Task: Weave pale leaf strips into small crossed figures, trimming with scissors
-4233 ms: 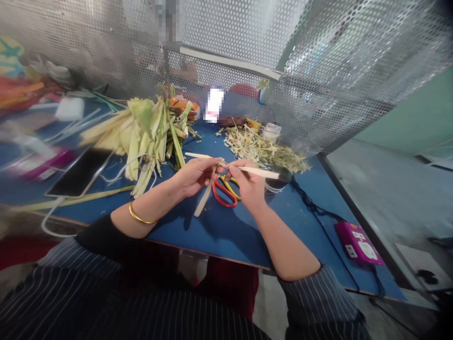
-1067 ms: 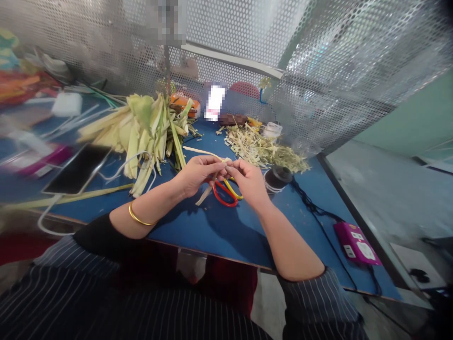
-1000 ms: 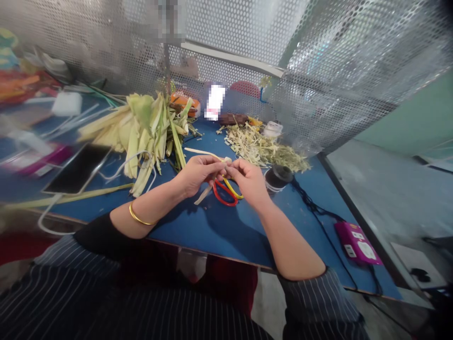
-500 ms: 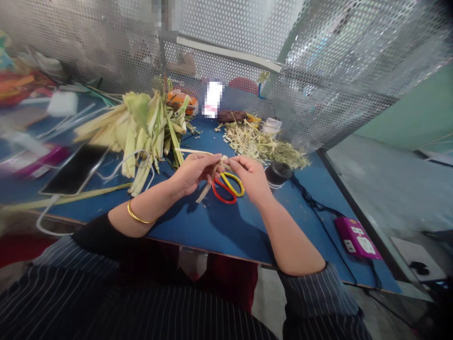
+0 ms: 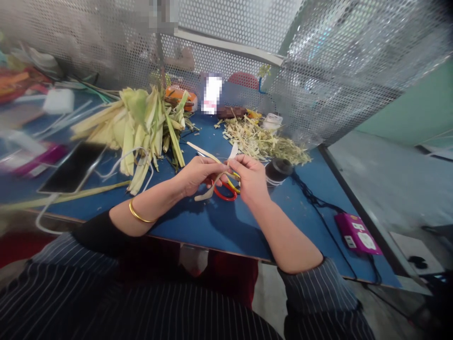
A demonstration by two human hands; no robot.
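Above the blue table, my left hand (image 5: 198,175) and my right hand (image 5: 252,178) meet, their fingertips pinching pale strips of corn husk (image 5: 204,194). One strip end points up and left past my left hand, and another hangs below its fingers. A whitish tip stands up beyond my right fingers. Under my hands lie scissors (image 5: 226,192) with one red and one yellow handle loop; their blades are mostly hidden. Just right of my right hand stands a dark spool (image 5: 279,169) with white thread around its base.
A heap of corn husks (image 5: 139,120) lies left, beside a phone (image 5: 72,167) with a white cable. Husk scraps (image 5: 255,139) are piled at the back. A purple power box (image 5: 358,233) with black cords sits right. A perforated metal screen (image 5: 226,49) stands behind the table.
The strips have turned: the lower end now swings out further left, and a whitish tip shows above my right fingers. My left hand has shifted slightly right, covering more of the scissors' handles.
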